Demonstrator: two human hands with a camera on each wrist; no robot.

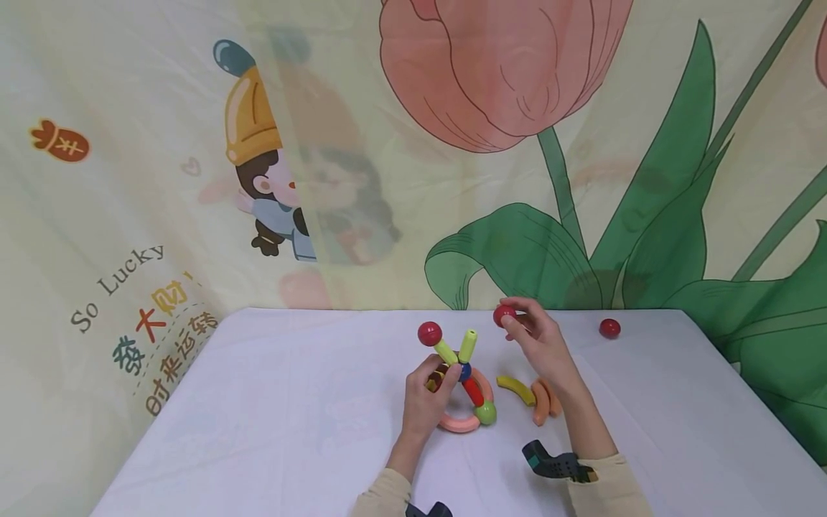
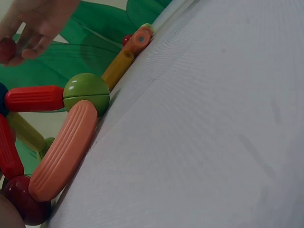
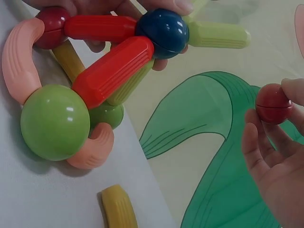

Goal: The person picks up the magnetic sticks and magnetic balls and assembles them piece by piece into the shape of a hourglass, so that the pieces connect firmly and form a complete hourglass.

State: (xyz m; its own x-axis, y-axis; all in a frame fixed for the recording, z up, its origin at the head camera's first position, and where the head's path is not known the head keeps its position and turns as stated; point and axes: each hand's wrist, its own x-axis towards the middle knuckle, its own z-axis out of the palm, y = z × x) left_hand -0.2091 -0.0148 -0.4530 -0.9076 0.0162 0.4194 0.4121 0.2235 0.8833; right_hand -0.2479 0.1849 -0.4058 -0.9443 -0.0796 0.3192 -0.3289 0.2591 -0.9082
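Observation:
A toy frame of rods and balls stands on the white table. It has a blue hub ball, red rods, a green ball, pink arcs and a red ball on top. My left hand grips the frame at its left side. To the right of the frame and above the table, my right hand pinches a loose red ball at its fingertips. That ball is apart from the frame's bare green rod tip.
A yellow curved piece and orange curved pieces lie on the table under my right wrist. Another red ball rests near the far right edge. A printed curtain hangs behind the table.

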